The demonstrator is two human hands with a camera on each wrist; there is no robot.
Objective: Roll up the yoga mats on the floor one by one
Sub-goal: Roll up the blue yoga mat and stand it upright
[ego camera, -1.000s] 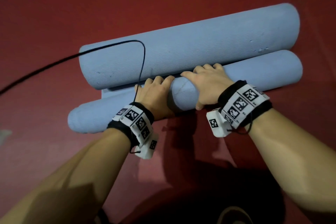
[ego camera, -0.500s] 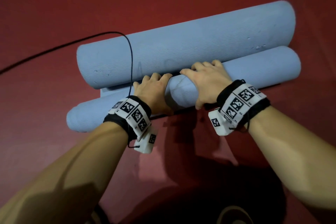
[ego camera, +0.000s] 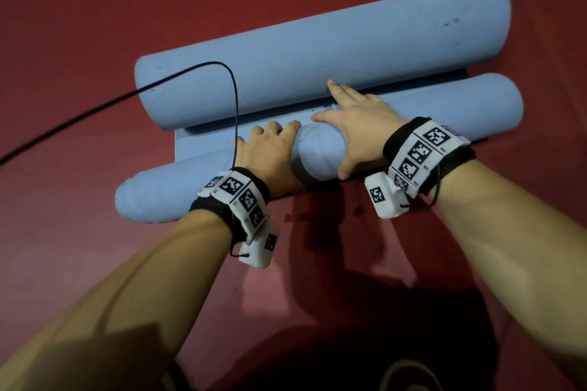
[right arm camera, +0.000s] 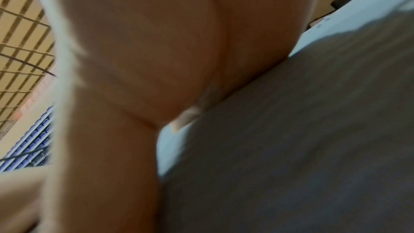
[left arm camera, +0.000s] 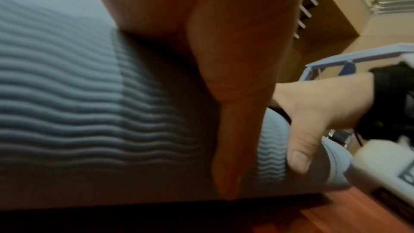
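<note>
A light blue yoga mat lies on the red floor (ego camera: 79,247), wound up from both ends. Its thick far roll (ego camera: 317,57) and thinner near roll (ego camera: 444,108) are joined by a flat strip (ego camera: 203,143). My left hand (ego camera: 270,152) grips the near roll with its fingers curled over the top. In the left wrist view its thumb (left arm camera: 230,130) lies along the ribbed roll (left arm camera: 67,112). My right hand (ego camera: 355,117) rests on the same roll, fingers straight and stretched forward, fingertips touching the far roll, thumb down the near side. In the right wrist view the palm (right arm camera: 145,50) presses on the mat (right arm camera: 291,148), blurred.
A black cable (ego camera: 95,108) runs from the left across the far roll down to my left wrist. Red floor surrounds the mat on all sides. Shelving and a pale blue frame (left arm camera: 336,61) show in the background of the left wrist view.
My right hand's fingers have straightened and reached forward from the near roll to the far roll. The strip between the rolls looks wider. My left hand keeps its grip.
</note>
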